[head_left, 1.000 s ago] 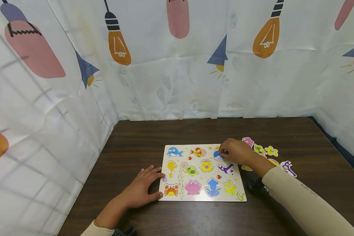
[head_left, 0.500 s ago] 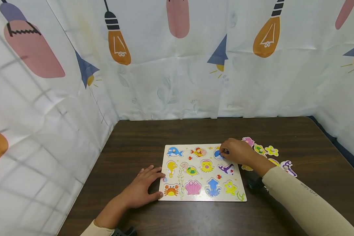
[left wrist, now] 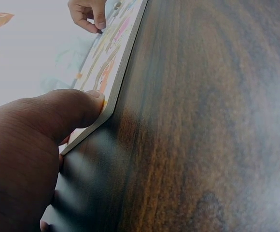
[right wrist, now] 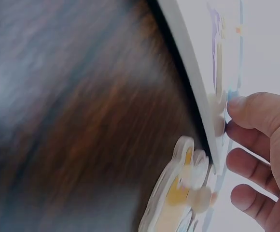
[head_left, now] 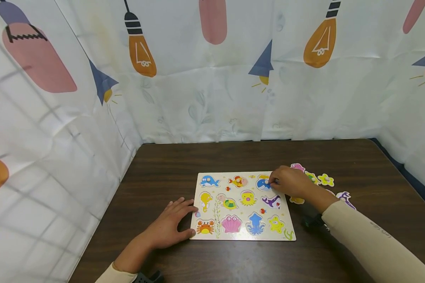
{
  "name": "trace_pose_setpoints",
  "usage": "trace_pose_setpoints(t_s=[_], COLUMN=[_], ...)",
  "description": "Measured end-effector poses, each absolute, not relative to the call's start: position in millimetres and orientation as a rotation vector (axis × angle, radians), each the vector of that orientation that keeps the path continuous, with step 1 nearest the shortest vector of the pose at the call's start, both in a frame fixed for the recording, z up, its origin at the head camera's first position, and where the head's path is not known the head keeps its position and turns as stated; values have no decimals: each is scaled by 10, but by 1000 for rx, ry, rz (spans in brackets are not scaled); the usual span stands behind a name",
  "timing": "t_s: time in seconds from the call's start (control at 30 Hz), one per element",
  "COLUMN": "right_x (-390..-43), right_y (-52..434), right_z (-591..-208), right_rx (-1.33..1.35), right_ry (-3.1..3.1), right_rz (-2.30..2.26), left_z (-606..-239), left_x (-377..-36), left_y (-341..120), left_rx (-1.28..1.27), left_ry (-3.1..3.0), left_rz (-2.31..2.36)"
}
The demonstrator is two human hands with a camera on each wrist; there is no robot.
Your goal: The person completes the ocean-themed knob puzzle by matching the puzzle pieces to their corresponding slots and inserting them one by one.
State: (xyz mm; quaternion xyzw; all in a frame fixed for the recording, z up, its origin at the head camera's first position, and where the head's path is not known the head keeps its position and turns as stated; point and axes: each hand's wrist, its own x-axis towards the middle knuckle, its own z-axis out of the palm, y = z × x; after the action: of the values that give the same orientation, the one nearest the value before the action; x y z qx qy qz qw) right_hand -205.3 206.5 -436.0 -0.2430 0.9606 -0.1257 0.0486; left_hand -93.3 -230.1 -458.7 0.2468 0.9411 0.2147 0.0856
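A pale wooden peg puzzle board (head_left: 239,234) with sea-animal pictures lies on the table. My left hand (head_left: 170,225) rests at its left edge, fingers spread. In the left wrist view, the thumb (left wrist: 84,107) presses on the board's near corner. My right hand (head_left: 291,181) is over the top right corner, fingers curled, thumb and index finger pinching at the right side of a blue puzzle piece (head_left: 263,184). That piece lies at a slot showing yellow along its top; whether it sits flush is unclear. In the right wrist view, the right fingertips (right wrist: 241,162) hang beside the board's edge.
Several loose puzzle pieces lie right of the board, including a yellow flower-like one (head_left: 326,180), a purple one (head_left: 346,199) and a pink one (head_left: 298,167); the right forearm partly hides others. The dark wooden table (head_left: 184,159) meets a patterned white curtain (head_left: 198,102) behind.
The right hand has shifted slightly right, uncovering more of the blue puzzle piece. The left hand and the board stay in place.
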Motion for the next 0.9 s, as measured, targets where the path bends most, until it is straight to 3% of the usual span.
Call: trace_pose_setpoints(t_s=[0.9], right_x=[-1786], right_y=[2564], right_z=[-4344], right_rx=[-728], right_ry=[2951], right_rz=[-351], left_z=[-4571], left_x=[-935], left_y=[-2286], left_rx=[721], left_ry=[2807], left_rz=[619])
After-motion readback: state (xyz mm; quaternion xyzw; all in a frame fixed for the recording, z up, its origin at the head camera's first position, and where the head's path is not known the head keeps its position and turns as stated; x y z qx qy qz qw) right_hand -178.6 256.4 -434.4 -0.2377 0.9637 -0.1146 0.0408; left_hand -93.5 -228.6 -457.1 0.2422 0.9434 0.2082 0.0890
